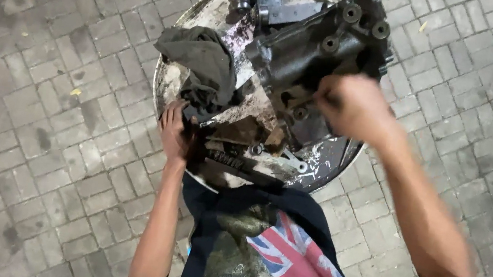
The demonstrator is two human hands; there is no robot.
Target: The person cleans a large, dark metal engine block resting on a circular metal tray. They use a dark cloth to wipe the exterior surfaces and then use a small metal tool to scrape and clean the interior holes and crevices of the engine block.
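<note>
Metal engine part (316, 49) lies under right hand (351, 103).

My right hand (354, 105) was motion-blurred, so I couldn't tell what its fingers gripped. The greasy metal housing (315, 56) hid the drum top's (170, 81) far rim; the frame's edge clipped both my upper arms.

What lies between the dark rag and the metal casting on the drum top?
In the head view, only bare, stained drum top separates the rag from the casting.

Paved ground around the drum

Grey paving bricks (43, 143) surround the round drum top (170, 81); yellow leaves (75, 91) lie left of it.
</note>
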